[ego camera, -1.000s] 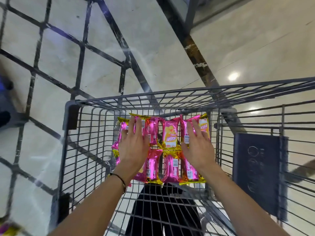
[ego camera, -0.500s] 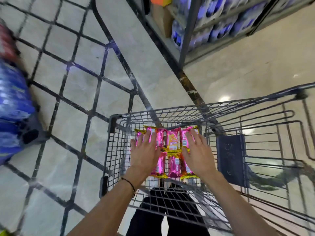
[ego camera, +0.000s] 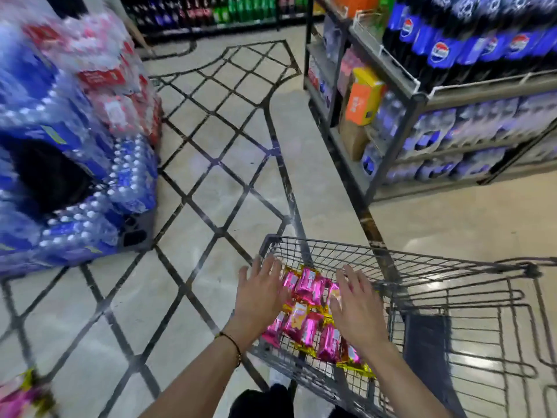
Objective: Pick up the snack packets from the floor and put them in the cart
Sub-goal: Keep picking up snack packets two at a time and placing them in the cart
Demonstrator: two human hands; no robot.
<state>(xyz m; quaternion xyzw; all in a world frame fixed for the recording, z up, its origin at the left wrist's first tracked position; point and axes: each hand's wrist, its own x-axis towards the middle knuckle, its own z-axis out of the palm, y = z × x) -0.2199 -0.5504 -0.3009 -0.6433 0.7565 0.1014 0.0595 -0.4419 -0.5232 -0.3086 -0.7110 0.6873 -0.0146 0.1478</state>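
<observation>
On a cream tiled shop floor (ego camera: pixel 217 188) by shelved dark Pepsi bottles (ego camera: pixel 440 52), the left hand (ego camera: pixel 259 300) and right hand (ego camera: pixel 357 309) spread empty over pink foil snack packets (ego camera: pixel 304 324) in a grey wire cart (ego camera: pixel 391 251).

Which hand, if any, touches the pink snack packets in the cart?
Cannot tell. Head view: left hand and right hand hang open over the pink snack packets; from above, neither gap nor contact shows.

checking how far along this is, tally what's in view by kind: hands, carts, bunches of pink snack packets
hands: 2, left hand and right hand, both open
carts: 1, the cart
bunches of pink packets: 2, bunch in the cart and bunch on the floor at lower left
total: 5
single packets are too blurred to count
</observation>
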